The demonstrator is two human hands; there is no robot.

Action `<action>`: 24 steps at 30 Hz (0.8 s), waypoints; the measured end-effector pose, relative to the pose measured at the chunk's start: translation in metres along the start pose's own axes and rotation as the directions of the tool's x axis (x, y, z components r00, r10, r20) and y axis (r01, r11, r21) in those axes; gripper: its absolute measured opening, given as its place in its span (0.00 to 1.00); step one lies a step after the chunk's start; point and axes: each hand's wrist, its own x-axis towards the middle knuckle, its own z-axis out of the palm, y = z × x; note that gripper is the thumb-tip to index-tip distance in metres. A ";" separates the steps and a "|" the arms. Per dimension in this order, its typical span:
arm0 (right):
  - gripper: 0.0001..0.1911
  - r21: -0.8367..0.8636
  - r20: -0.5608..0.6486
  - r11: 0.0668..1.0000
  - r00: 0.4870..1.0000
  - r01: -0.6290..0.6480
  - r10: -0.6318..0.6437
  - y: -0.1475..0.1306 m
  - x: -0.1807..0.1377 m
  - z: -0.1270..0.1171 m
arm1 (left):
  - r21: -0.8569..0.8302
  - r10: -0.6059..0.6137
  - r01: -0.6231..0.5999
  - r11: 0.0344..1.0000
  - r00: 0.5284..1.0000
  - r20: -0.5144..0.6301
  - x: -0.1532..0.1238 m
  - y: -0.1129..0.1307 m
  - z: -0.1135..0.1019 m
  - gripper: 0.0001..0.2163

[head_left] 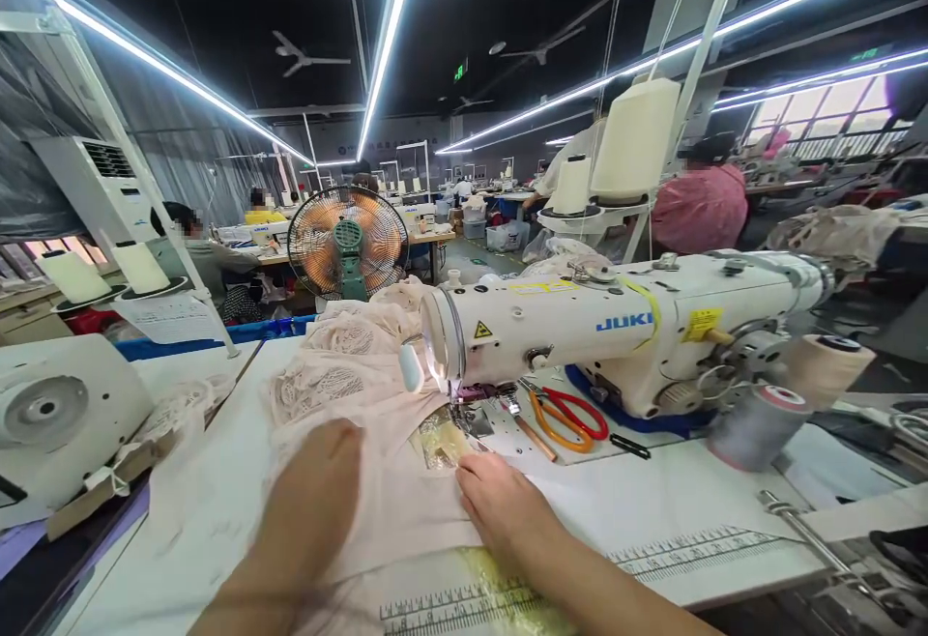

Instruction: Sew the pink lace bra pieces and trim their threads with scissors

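- Take the clock as centred on the presser foot (464, 416) of the sewing machine (522, 327), twelve o'clock pointing away from the person.
- The pale pink cloth (398, 510) spreads over the worktable (645, 496) from about six to eleven o'clock; its lacy part (326, 385) bunches near ten.
- A shiny yellowish strip (442, 441) sits at seven o'clock, just beside the foot.
- The left hand (319, 472) rests on the cloth at eight o'clock, fingers bent down and blurred; whether they pinch or merely press, one cannot tell.
- The right hand (507, 501) lies at five o'clock, fingers together, tips near the strip; its thumb is hidden, so a pinch cannot be confirmed.
- The step appears to be guiding cloth at the foot. A light, flat left palm should steer best; thin fabric like this probably puckers or stretches if tugged.
- The right fingertips are near the foot, so they do well to stay outside its path.
- Slack in the bunched lace at ten would probably prevent drag.
- The scissors (564, 413) at three o'clock are best kept apart from the cloth.
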 end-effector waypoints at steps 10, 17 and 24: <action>0.19 0.015 -0.036 0.998 0.998 0.054 -0.053 0.013 -0.024 0.007 | -0.259 0.273 -0.196 0.946 0.911 0.308 0.020 0.070 0.069 0.23; 0.20 0.077 -0.035 0.975 0.977 0.210 -0.208 0.027 -0.052 0.001 | -0.186 0.216 -0.170 0.968 0.940 0.263 0.041 0.066 0.065 0.22; 0.19 0.178 0.029 0.964 0.979 0.196 -0.204 0.022 -0.043 0.002 | -0.114 0.192 -0.168 0.979 0.948 0.255 0.057 0.069 0.067 0.22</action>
